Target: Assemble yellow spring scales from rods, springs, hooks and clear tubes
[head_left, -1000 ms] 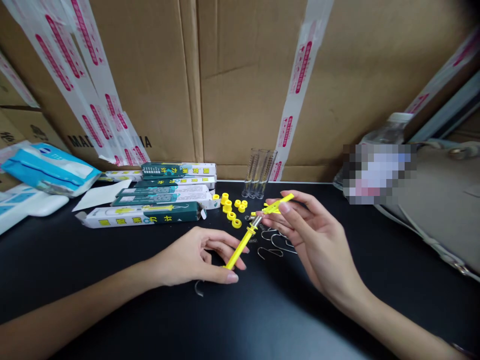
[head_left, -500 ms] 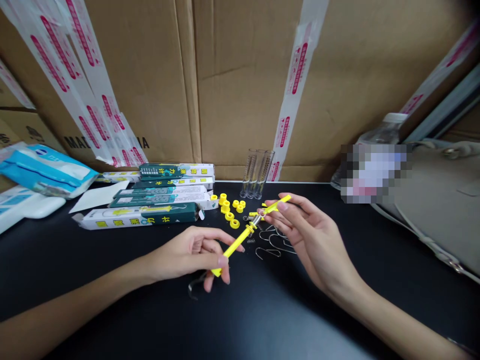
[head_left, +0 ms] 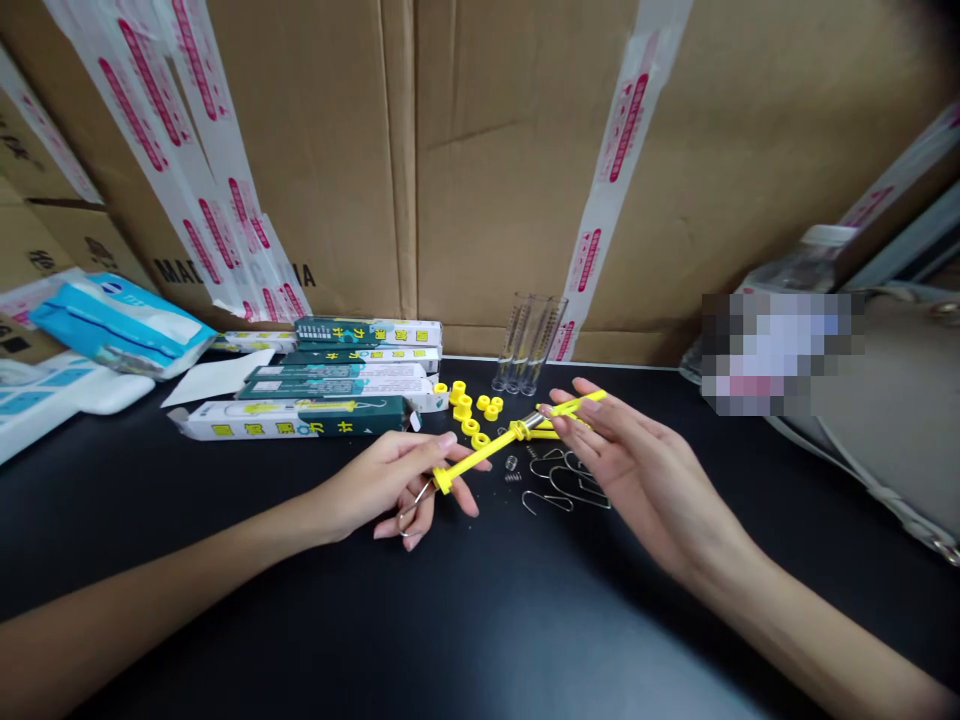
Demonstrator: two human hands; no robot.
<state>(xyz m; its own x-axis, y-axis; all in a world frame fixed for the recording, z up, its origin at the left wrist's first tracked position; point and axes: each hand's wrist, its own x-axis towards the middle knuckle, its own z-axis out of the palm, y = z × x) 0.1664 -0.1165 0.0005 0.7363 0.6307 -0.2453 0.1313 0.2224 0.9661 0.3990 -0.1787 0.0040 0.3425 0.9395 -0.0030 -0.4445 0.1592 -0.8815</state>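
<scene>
Fingers of the left hand (head_left: 397,480) are closed round a yellow rod (head_left: 476,458) near its lower end, thumb on top and the rest curled beneath, and a thin wire hook (head_left: 415,510) sticks out from that end past the fingertips. The rod runs up and across, held in the air above the black table (head_left: 225,560), into a metal sleeve (head_left: 531,423), and beyond the sleeve a forked yellow piece (head_left: 577,403) sits in the right hand (head_left: 637,470), pinched lightly between thumb and fingertips, the other fingers spread and relaxed. Neither hand has let go, though the right grip looks the looser. The step in hand, as I judge it, is joining rod and yellow piece at the sleeve, with the two hands working toward each other; how far the rod is seated inside cannot be told, since the sleeve is small in view. The next move seems to call for a steady left grip and a straight push or twist along the rod's line, so the hook does not snag. Nearby, yellow rings (head_left: 469,405) sit beside the boxes (head_left: 292,420), wire hooks (head_left: 559,500) and a small spring (head_left: 511,463) lie just below the hands, and glass tubes (head_left: 529,345) stand upright behind
</scene>
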